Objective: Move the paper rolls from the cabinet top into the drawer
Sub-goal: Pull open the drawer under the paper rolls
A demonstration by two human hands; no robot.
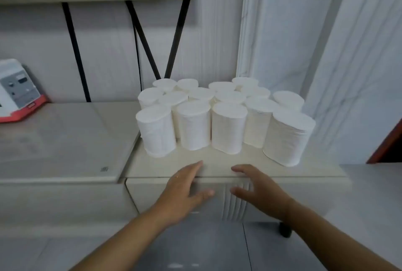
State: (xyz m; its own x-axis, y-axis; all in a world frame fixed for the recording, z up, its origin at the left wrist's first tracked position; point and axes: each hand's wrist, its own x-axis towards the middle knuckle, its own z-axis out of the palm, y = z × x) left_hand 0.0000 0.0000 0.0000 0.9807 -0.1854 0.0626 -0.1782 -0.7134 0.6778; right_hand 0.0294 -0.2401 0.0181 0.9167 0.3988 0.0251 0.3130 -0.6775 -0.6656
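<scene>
Rolls (219,116) stand upright, packed together on the cabinet top (217,167), none moved. Left hand (185,192) and right hand (258,190), both spread and empty, hover at the cabinet's front edge. Drawer (304,192) looks closed below; pull it fully out first, then grab front-row rolls.

A pale cabinet top (217,167) carries a tight cluster of white paper rolls (219,114) — all upright, packed side by side in several rows. The cluster fills the top from the back edge forward, leaving a bare strip along the front edge. The frontmost rolls stand in a line, the one at the right front corner slightly apart. To the left, a lower, grey surface (56,140) adjoins it, bearing a red-based device (17,92) near its far left edge.
</scene>
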